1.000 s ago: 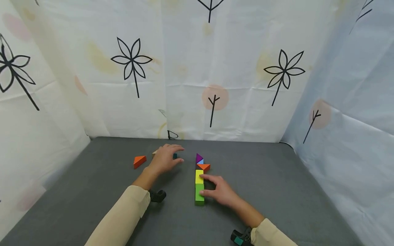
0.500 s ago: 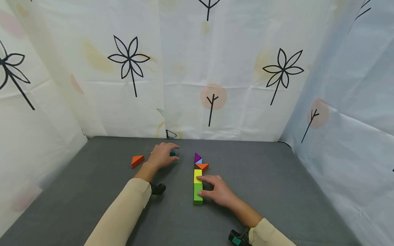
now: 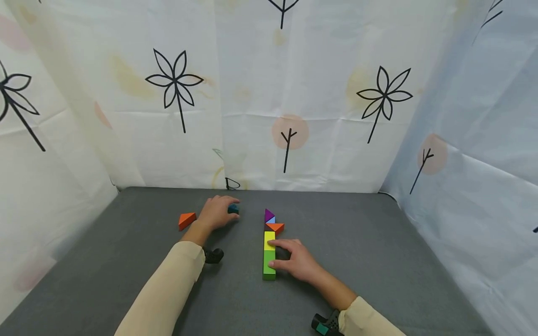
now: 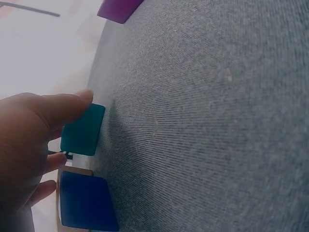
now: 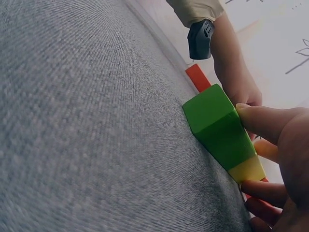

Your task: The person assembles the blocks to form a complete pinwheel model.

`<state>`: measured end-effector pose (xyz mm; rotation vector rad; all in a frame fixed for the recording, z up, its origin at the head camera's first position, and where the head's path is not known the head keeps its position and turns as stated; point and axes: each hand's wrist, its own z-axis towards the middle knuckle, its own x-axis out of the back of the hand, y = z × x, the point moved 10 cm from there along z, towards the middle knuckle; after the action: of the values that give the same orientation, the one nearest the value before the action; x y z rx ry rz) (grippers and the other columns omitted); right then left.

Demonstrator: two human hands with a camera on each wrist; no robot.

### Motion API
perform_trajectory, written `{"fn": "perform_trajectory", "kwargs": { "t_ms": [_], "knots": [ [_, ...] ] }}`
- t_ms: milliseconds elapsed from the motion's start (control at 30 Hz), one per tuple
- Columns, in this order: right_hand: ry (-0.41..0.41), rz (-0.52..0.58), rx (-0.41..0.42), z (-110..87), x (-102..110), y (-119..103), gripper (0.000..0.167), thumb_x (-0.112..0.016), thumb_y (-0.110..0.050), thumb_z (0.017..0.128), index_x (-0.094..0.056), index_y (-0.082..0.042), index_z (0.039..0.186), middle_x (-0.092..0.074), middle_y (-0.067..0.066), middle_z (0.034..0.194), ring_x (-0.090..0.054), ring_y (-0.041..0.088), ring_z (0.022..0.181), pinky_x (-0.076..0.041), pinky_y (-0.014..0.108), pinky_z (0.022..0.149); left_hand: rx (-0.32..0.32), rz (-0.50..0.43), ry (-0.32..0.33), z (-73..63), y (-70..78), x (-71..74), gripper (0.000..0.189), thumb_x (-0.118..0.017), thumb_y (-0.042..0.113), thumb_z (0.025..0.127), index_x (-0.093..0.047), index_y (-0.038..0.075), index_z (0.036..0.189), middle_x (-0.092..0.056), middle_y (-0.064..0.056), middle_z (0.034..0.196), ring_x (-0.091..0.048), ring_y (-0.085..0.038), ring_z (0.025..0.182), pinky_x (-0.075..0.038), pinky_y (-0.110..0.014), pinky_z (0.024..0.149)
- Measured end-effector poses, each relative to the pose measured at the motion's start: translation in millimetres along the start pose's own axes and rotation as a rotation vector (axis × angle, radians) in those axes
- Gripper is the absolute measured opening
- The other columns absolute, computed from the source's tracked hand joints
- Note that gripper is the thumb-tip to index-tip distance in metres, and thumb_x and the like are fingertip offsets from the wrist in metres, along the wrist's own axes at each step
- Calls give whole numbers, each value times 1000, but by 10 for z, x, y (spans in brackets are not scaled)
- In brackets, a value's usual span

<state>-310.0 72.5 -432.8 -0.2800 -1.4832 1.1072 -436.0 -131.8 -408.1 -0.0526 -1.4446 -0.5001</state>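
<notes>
My left hand point(image 3: 214, 214) is at the far left of centre, thumb and fingers on either side of a teal block point(image 3: 233, 209). In the left wrist view the thumb overlaps the edge of that teal block point(image 4: 83, 131), and a blue block point(image 4: 88, 200) sits beside it. My right hand point(image 3: 296, 260) rests along a row of blocks, thumb at the green block point(image 3: 269, 262) and index finger on the yellow block point(image 3: 269, 237). Beyond these lie an orange triangle point(image 3: 276, 227), a light blue triangle point(image 3: 271, 220) and a purple triangle point(image 3: 269, 215).
Another orange triangle point(image 3: 187, 220) lies left of the left hand. A tan piece point(image 4: 77, 170) shows behind the blue block. The grey table point(image 3: 357, 261) ends at a patterned cloth wall point(image 3: 252, 93).
My left hand has shifted left, closing its fingers in around the teal block, and the tan piece is now hidden in the head view. The right hand has stayed at the row.
</notes>
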Motion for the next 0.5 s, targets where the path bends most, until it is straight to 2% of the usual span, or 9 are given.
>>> {"fn": "perform_trajectory", "kwargs": {
  "t_ms": [500],
  "knots": [
    [17,8,22,-7,13,-19,51,-78,-31,83,-64,-13,129,-61,7,129,-47,30,115,-38,52,96,29,59,16,79,-86,-43,44,-73,30,89,-64,16,130,-65,-7,122,-54,-32,110,-38,-51,94]
  ]
}}
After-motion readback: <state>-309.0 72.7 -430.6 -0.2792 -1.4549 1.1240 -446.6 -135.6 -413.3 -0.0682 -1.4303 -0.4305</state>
